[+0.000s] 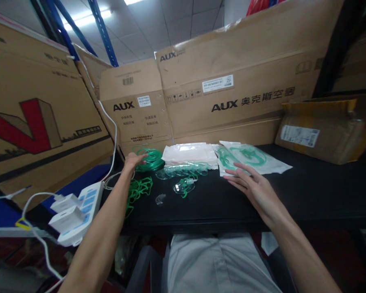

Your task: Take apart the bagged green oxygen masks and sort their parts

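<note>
My left hand [134, 160] reaches to the coil of green tubing [154, 160], its fingers stretched out over the coil's left side. Below it lies a tangle of green elastic straps [138, 189]. My right hand [251, 185] is open, fingers spread, at the front edge of white-backed clear pouches [271, 166] holding green tubing. Between the hands, a clear mask [184, 186] with a green strap rests on the black table [207, 209]. Behind it are a row of nested clear masks [183, 170] and a stack of white packages [189, 154]. A small clear piece [160, 199] lies left of the single mask.
A white power strip [90, 203] with plugged-in adapters stands at the left table edge, its cable running upward. Large cardboard panels [198, 112] wall off the back. A taped cardboard box [320, 136] sits at the back right.
</note>
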Action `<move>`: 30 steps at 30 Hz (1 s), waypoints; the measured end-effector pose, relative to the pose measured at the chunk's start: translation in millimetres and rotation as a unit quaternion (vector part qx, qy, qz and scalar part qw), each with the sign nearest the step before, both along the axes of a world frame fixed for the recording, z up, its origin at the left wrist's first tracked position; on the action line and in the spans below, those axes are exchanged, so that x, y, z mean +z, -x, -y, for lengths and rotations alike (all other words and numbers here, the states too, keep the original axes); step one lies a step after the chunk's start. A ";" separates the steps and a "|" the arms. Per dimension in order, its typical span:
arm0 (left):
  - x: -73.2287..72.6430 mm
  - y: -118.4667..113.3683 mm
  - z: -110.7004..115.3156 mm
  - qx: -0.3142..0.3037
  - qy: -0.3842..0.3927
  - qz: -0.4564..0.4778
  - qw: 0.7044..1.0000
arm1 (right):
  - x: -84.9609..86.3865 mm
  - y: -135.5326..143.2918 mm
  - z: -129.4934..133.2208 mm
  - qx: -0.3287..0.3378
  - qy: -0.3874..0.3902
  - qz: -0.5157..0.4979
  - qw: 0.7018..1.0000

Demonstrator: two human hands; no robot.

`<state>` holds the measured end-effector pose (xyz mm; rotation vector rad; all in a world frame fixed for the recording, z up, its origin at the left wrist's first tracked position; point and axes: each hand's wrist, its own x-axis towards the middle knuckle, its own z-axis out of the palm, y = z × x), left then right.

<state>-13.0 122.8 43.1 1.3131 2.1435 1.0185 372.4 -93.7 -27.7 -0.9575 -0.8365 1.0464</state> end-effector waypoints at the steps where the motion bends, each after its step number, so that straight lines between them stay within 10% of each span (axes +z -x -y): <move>1: 1.9 0.1 -1.7 0.002 0.025 -0.020 0.999 | -0.4 0.0 0.1 0.001 -0.001 0.002 1.000; 14: 8.7 6.4 -2.6 -0.008 0.010 -0.287 0.958 | -2.0 -0.1 1.5 -0.007 0.001 0.007 1.000; 22: 2.0 -11.9 -5.2 -0.246 0.015 -0.351 0.903 | -4.8 -1.1 1.0 0.005 -0.011 0.026 1.000; 30: -14.9 -9.5 0.9 -0.272 -0.012 -0.375 0.886 | -8.1 -1.6 -2.3 0.007 -0.024 0.041 0.999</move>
